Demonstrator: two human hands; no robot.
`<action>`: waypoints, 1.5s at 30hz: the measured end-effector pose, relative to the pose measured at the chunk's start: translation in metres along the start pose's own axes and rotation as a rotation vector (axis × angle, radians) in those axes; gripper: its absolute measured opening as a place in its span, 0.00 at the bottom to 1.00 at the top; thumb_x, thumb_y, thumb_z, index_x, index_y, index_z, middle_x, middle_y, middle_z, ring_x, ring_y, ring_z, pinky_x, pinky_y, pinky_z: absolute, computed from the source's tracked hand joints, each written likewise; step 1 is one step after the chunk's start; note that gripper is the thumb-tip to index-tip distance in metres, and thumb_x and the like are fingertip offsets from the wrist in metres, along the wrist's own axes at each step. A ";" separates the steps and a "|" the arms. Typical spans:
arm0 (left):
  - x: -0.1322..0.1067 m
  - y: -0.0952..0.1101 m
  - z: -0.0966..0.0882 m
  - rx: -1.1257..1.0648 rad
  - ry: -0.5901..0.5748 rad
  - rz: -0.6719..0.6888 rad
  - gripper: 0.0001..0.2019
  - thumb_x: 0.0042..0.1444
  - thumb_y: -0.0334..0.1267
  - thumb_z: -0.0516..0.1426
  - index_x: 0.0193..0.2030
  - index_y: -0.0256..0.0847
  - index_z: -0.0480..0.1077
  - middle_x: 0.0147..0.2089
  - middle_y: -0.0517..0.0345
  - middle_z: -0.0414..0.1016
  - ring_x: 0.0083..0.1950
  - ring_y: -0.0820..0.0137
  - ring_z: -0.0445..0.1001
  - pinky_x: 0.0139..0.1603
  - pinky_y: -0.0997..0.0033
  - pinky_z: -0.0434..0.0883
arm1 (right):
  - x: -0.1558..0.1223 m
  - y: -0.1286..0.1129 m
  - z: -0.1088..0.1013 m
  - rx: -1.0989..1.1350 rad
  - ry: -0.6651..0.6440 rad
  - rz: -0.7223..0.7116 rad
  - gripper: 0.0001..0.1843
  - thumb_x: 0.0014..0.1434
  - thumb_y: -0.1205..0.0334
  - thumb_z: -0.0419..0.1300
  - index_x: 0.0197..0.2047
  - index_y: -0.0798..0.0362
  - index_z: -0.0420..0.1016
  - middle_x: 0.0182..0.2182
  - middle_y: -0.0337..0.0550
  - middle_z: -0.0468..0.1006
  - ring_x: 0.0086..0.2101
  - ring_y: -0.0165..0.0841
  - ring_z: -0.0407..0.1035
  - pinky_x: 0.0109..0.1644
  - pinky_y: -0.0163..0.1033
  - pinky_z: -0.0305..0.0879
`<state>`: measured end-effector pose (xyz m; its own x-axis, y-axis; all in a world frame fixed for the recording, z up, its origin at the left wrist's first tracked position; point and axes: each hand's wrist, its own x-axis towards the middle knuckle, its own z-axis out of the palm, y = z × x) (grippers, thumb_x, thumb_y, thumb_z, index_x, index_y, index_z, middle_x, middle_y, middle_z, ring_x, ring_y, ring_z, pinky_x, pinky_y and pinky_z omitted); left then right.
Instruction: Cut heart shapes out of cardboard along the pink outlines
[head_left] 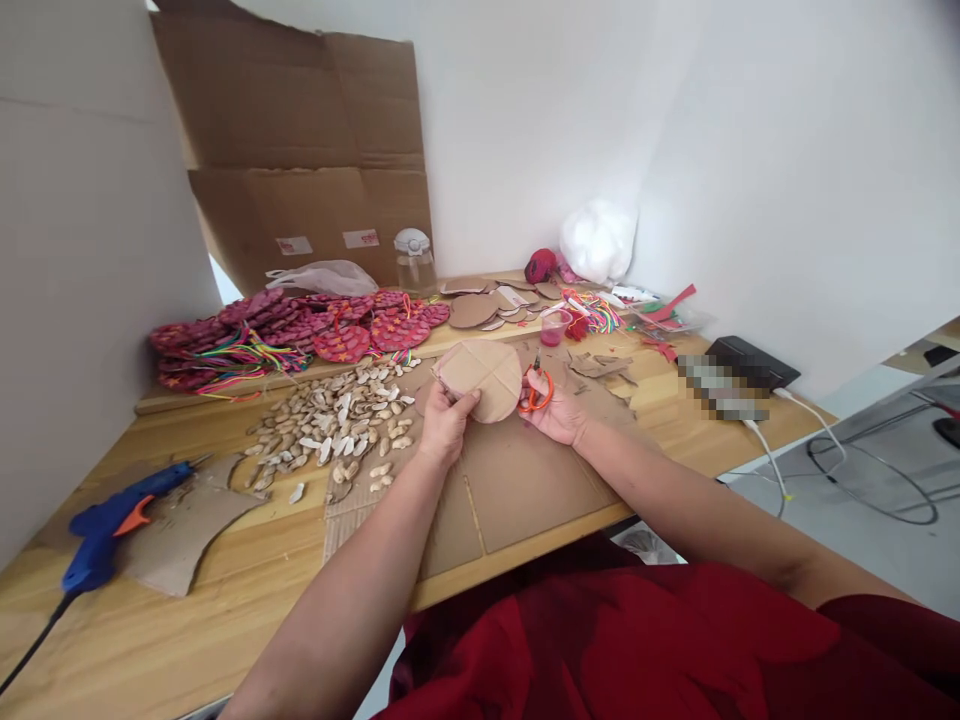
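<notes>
My left hand (447,415) grips a round cardboard disc (484,378) by its lower left edge, the thumb lying on top. Orange-handled scissors (537,391) are in my right hand (553,410), at the disc's right edge, with their blades pointing up and away from me. Part of the right fingers is hidden behind the disc and the handles. Beneath both hands lies a flat cardboard sheet (525,480) on the wooden table. To the left of the disc spreads a heap of peanuts and shells (330,420).
A blue glue gun (112,525) rests on a cardboard scrap (195,530) at the left. Behind are red patterned pieces (352,325), cut cardboard discs (474,310), a small pink cup (553,328) and a lidded jar (414,265). A black box (750,362) with a cable stands right.
</notes>
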<state>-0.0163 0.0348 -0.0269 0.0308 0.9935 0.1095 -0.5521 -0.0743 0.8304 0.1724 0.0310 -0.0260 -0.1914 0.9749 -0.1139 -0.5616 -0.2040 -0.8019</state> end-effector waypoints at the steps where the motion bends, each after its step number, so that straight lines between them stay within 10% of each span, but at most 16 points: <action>1: -0.001 0.000 0.000 0.010 0.001 -0.011 0.32 0.38 0.34 0.72 0.53 0.39 0.70 0.56 0.47 0.79 0.57 0.61 0.76 0.61 0.59 0.68 | 0.001 0.001 0.000 0.008 0.001 0.001 0.19 0.47 0.50 0.76 0.32 0.53 0.75 0.25 0.34 0.79 0.25 0.25 0.70 0.28 0.30 0.67; 18: -0.009 0.010 0.000 0.106 0.085 -0.089 0.36 0.46 0.33 0.71 0.64 0.45 0.68 0.61 0.47 0.76 0.63 0.55 0.72 0.60 0.57 0.72 | 0.031 -0.015 0.009 -0.012 -0.031 0.190 0.18 0.46 0.53 0.76 0.30 0.54 0.74 0.24 0.36 0.78 0.22 0.26 0.67 0.25 0.32 0.65; 37: -0.026 0.008 0.004 0.178 0.131 -0.112 0.39 0.48 0.32 0.70 0.68 0.50 0.65 0.61 0.51 0.76 0.62 0.56 0.74 0.62 0.59 0.72 | 0.011 -0.017 0.015 -0.510 0.131 -0.353 0.13 0.53 0.56 0.68 0.40 0.53 0.83 0.30 0.41 0.81 0.28 0.30 0.71 0.33 0.36 0.71; 45: -0.027 0.006 0.009 0.236 0.144 -0.085 0.43 0.47 0.33 0.71 0.70 0.48 0.61 0.62 0.48 0.75 0.62 0.54 0.74 0.61 0.56 0.73 | 0.001 -0.017 0.012 -1.085 0.082 -0.717 0.06 0.60 0.62 0.65 0.35 0.55 0.81 0.29 0.43 0.78 0.29 0.31 0.70 0.33 0.37 0.68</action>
<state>-0.0126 0.0065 -0.0200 -0.0595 0.9978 -0.0303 -0.3428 0.0081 0.9394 0.1725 0.0340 -0.0053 -0.0508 0.8465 0.5299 0.4229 0.4989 -0.7565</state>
